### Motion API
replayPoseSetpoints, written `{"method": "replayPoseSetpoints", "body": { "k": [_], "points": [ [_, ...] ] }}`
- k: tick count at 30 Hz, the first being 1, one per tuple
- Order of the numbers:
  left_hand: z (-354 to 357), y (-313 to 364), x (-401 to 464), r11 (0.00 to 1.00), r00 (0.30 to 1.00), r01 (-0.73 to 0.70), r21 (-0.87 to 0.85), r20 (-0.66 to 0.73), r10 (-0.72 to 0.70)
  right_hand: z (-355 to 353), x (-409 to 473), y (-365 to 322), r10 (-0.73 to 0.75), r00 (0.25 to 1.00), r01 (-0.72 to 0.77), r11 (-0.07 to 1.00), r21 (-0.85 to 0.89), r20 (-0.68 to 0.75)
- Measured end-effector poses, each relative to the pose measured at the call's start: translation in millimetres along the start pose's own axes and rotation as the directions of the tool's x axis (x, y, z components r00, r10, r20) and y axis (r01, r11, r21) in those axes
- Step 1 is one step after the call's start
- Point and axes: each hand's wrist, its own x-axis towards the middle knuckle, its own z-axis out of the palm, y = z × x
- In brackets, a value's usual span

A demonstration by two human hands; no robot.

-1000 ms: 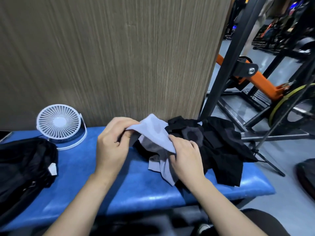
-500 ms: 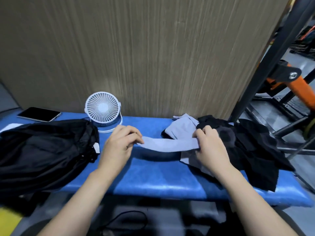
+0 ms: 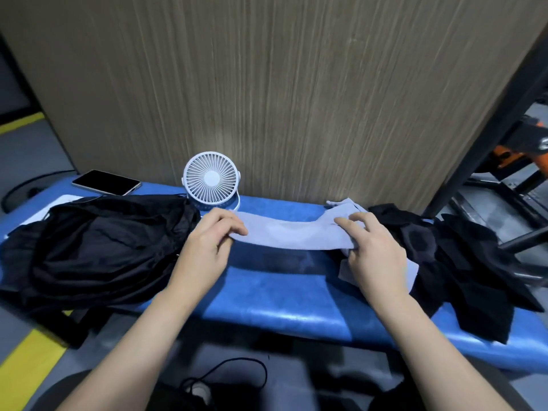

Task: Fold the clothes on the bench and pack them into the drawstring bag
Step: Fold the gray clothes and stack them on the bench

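- Two hands hold a light grey garment stretched above the blue bench: left hand pinching its left end, right hand gripping its right end.
- Black drawstring bag lies left; black clothes lie right.
- White fan stands behind.

left hand bare | right hand bare | forearms sleeveless | no rings

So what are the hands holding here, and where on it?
Both hold the light grey garment stretched over the bench: left hand pinches its left end, right hand grips its right end.
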Motion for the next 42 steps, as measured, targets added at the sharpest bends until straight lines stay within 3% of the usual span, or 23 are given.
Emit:
{"method": "replayPoseSetpoints", "body": {
  "k": [3, 6, 12, 15, 17, 20, 23, 27, 33, 35, 39, 42],
  "points": [
    [-11, -12, -14, 0.997, 0.999, 0.004, 0.073, 0.054, -0.008, 18, -1, -9, -0.082, 0.997, 0.083, 0.981, 0.176, -0.014],
    [-18, -33, -31, 0.984, 0.987, 0.043, 0.174, 0.148, -0.070, 45, -3, -6, -0.239, 0.963, 0.190, 0.931, 0.312, 0.125],
    [-15, -56, -53, 0.958, 0.867, 0.129, 0.258, 0.440, -0.235, 70, -18, 4, -0.334, 0.809, 0.217, 0.935, 0.282, 0.484],
    [-18, -53, -48, 0.956, 0.811, 0.197, 0.216, 0.512, -0.283, 67, -23, 10, -0.315, 0.799, 0.199, 0.942, 0.270, 0.512],
    [-17, -50, -45, 0.955, 0.814, 0.250, 0.161, 0.499, -0.298, 61, -23, 11, -0.235, 0.834, 0.106, 0.956, 0.273, 0.499],
    [-10, -54, -43, 0.924, 0.863, 0.351, 0.152, 0.332, -0.382, 54, -20, 10, 0.006, 0.857, -0.104, 0.981, 0.161, 0.515],
    [-4, -53, -42, 0.819, 0.810, 0.506, 0.271, 0.176, -0.559, 50, -18, 6, 0.127, 0.822, -0.227, 0.967, 0.115, 0.555],
    [-1, -40, -34, 0.718, 0.707, 0.634, 0.286, 0.160, -0.689, 47, -12, 0, 0.179, 0.770, -0.378, 0.901, 0.212, 0.613],
    [3, -35, -29, 0.733, 0.700, 0.642, 0.224, 0.218, -0.680, 53, -3, -7, 0.208, 0.673, -0.583, 0.739, 0.336, 0.709],
    [9, -37, -28, 0.738, 0.708, 0.638, 0.221, 0.209, -0.675, 51, -3, -6, 0.193, 0.697, -0.557, 0.753, 0.351, 0.691],
    [21, -40, -23, 0.724, 0.691, 0.684, 0.090, 0.238, -0.682, 42, -6, 0, 0.062, 0.861, -0.331, 0.822, 0.463, 0.505],
    [30, -41, -23, 0.719, 0.689, 0.693, 0.051, 0.245, -0.681, 35, -7, 5, 0.040, 0.909, -0.269, 0.817, 0.511, 0.415]
  ]
}}
